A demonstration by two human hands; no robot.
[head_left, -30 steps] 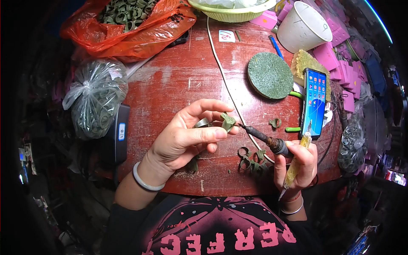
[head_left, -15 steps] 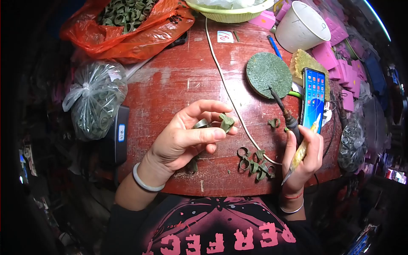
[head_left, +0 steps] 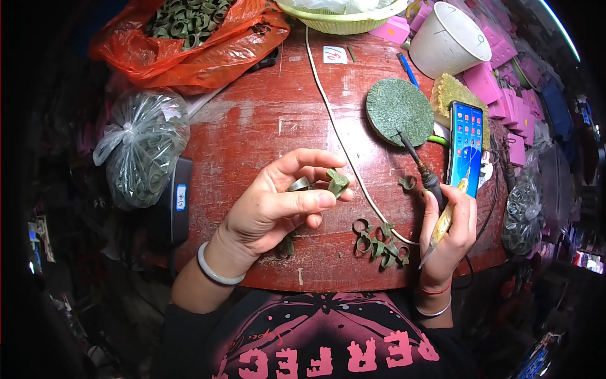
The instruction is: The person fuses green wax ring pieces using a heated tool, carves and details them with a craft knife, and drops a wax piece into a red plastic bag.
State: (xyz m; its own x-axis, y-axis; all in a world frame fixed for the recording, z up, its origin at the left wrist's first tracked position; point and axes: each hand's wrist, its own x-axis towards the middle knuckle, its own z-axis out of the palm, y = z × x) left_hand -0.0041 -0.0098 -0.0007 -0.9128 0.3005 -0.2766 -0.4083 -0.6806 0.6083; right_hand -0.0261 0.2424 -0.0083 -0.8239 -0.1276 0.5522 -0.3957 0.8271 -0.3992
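Observation:
Green ring pieces, one of them a ring with a flat top (head_left: 338, 182), are pinched between the thumb and fingers of my left hand (head_left: 278, 202). My right hand (head_left: 449, 227) grips a soldering-iron-like tool (head_left: 428, 177) and also a thin yellow-handled tool (head_left: 444, 221). The dark tip of the iron touches the round green pad (head_left: 399, 110). Several loose green rings (head_left: 380, 245) lie on the red table between my hands, and a single ring (head_left: 408, 182) sits nearer the pad.
A phone (head_left: 466, 145) leans by a yellow sponge block (head_left: 448, 91). Behind are a white bucket (head_left: 449, 41) and a green basket (head_left: 344, 20). At left are a red bag of rings (head_left: 183, 63), a clear bag (head_left: 145, 151) and a dark box (head_left: 179, 202). A white cable (head_left: 334, 120) crosses the table (head_left: 252, 126).
My right hand has swung the iron's tip away from the ring in my left hand, up and right onto the green pad. The left hand has stayed nearly still.

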